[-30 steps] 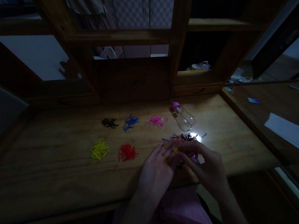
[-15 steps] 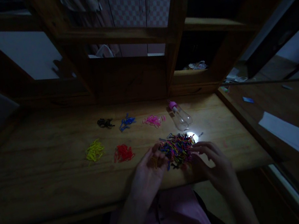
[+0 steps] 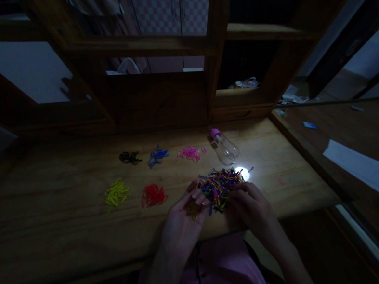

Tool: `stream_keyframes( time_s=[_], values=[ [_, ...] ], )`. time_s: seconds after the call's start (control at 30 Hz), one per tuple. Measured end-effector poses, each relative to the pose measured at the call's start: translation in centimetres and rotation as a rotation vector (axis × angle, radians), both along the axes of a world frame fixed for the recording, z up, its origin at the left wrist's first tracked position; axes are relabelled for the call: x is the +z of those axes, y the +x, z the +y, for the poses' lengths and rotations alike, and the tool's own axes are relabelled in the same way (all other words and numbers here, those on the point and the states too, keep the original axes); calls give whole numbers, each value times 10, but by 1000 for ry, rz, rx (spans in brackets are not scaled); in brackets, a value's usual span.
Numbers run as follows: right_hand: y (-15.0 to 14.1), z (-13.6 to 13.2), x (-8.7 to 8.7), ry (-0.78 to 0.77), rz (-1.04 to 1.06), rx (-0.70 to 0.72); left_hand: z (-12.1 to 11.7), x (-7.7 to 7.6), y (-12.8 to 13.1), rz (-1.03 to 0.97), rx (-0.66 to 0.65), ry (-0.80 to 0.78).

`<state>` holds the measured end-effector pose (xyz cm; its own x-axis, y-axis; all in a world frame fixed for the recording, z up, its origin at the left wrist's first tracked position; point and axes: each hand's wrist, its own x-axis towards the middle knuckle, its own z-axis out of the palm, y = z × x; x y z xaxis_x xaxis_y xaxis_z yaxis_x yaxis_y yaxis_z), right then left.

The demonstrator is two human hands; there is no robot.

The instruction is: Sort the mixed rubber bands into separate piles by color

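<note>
A heap of mixed-colour rubber bands (image 3: 219, 185) lies on the wooden desk between my hands. My left hand (image 3: 179, 219) is palm up beside the heap's left side, its fingers curled around a small bunch of orange-brown rubber bands (image 3: 193, 209). At the heap's right front edge, my right hand (image 3: 254, 206) has its fingertips pinched together among the bands; what they grip is hidden. Sorted by colour are small piles of yellow bands (image 3: 117, 193), red bands (image 3: 153, 195), black bands (image 3: 129, 157), blue bands (image 3: 157, 156) and pink bands (image 3: 190, 153).
Behind the heap lies a clear bottle with a pink cap (image 3: 226, 149), near a bright light spot (image 3: 242, 173). Wooden shelving (image 3: 163, 100) rises along the desk's back. On the surface to the right are white paper (image 3: 358, 166) and a blue card (image 3: 309, 125).
My right hand has moved left and closed its fingers at the heap's front edge. The left hand stays cupped around the orange-brown bands. The whole view has shifted slightly.
</note>
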<state>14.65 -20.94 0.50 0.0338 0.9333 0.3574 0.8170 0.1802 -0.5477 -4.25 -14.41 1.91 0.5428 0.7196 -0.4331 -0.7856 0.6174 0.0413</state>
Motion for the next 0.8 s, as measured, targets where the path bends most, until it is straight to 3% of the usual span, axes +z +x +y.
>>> stream_keyframes(
  time_s=[0.17, 0.37, 0.43, 0.6, 0.7, 0.8],
  values=[
    [-10, -8, 19, 49, 210, -52, -2, 4, 8, 71, 16, -65],
    [-40, -16, 42, 115, 185, 42, -17, 13, 28, -13, -179, -39],
    [-35, -19, 44, 82, 205, -5, -18, 14, 30, -10, -155, -69],
    [12, -10, 22, 71, 189, -338, -8, 10, 20, 7, -5, -128],
    [32, 4, -1, -29, 133, -358, -3, 7, 14, -51, -1, -136],
    [33, 14, -12, -74, 91, -364, -3, 6, 11, -167, -20, -84]
  ],
)
